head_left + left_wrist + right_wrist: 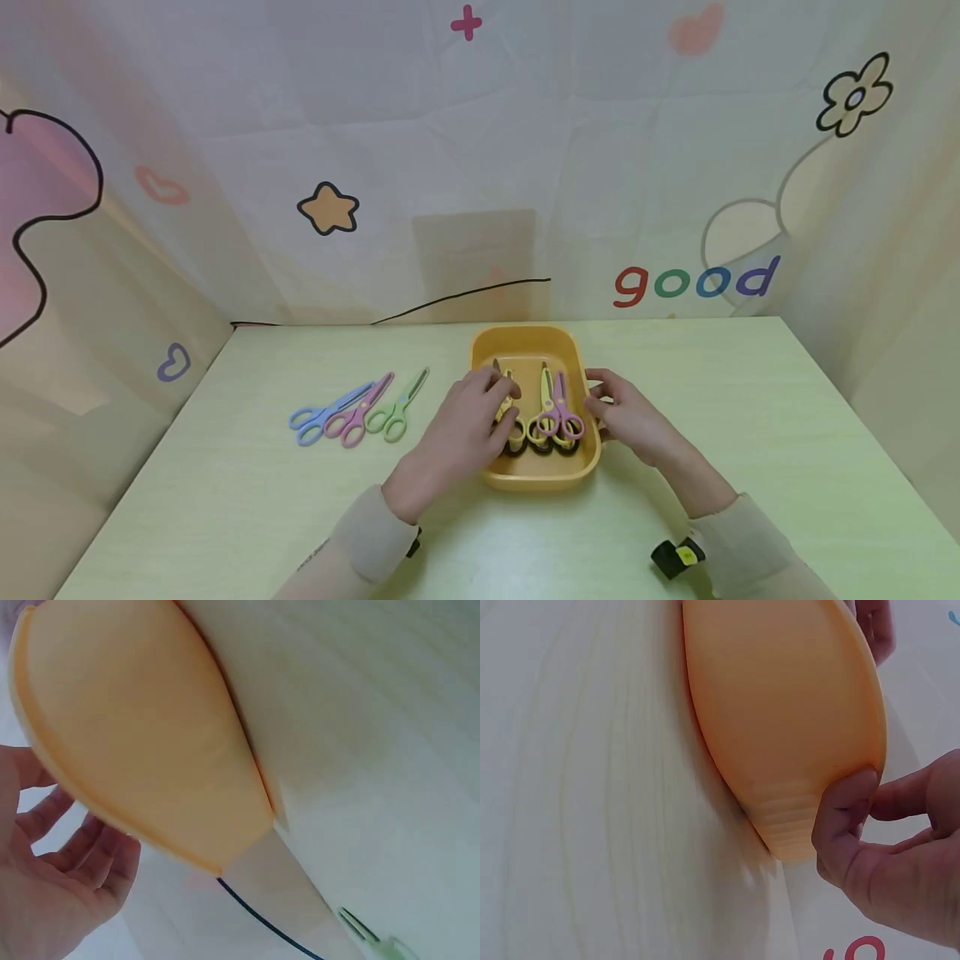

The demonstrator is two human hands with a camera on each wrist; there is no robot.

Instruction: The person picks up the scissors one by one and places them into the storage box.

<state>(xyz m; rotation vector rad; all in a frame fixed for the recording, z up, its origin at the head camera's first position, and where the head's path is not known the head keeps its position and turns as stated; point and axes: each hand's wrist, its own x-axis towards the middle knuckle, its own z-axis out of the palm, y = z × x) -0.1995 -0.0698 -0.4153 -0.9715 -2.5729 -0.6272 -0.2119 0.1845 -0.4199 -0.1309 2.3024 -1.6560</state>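
Observation:
An orange tray (536, 481) stands on the table, holding several scissors. Inside it, yellow scissors (546, 379) and pink scissors (560, 408) lie with their handles toward the near end; black handles show beneath. Over the tray's left side, my left hand (468, 417) reaches in, fingers bent close about another pair of yellow scissors (517, 433). Whether it grips them is hidden, as the tray wall covers its fingertips in the left wrist view. At the right wall, my right hand (630, 412) pinches the tray rim between thumb and bent fingers (844, 825).
Left of the tray, blue scissors (330, 412), pink scissors (360, 410) and green scissors (401, 406) lie side by side on the pale table (712, 375). A printed curtain (480, 167) hangs behind the table's far edge.

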